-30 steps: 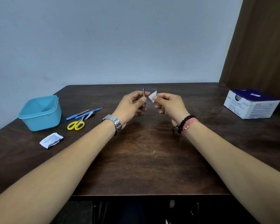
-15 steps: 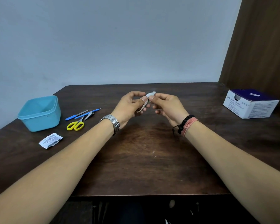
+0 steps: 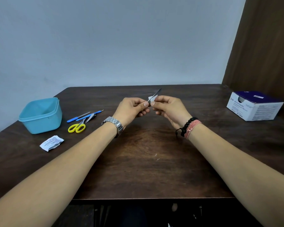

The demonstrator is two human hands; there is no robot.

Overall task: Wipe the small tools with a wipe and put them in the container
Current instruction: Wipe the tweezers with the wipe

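My left hand (image 3: pixel 132 108) pinches the near end of a thin metal tool (image 3: pixel 156 93), which points up and away to the right. My right hand (image 3: pixel 169 108) holds a small white wipe (image 3: pixel 152 98) folded around the tool's shaft, close to my left fingertips. At the left of the table stands an open light blue container (image 3: pixel 41 115). Beside it lie yellow-handled scissors (image 3: pixel 77 127), two blue-handled tools (image 3: pixel 82 116) and a nail clipper (image 3: pixel 91 117).
A torn white wipe wrapper (image 3: pixel 51 143) lies in front of the container. A white and purple box of alcohol swabs (image 3: pixel 254 106) stands at the far right, near a brown wooden panel (image 3: pixel 266 46). The dark wooden table (image 3: pixel 143 169) meets a pale wall behind.
The tool has tilted from upright to slanting up and right. My right hand has brought the wipe onto the tool's shaft, and the tip now sticks out beyond the wipe.
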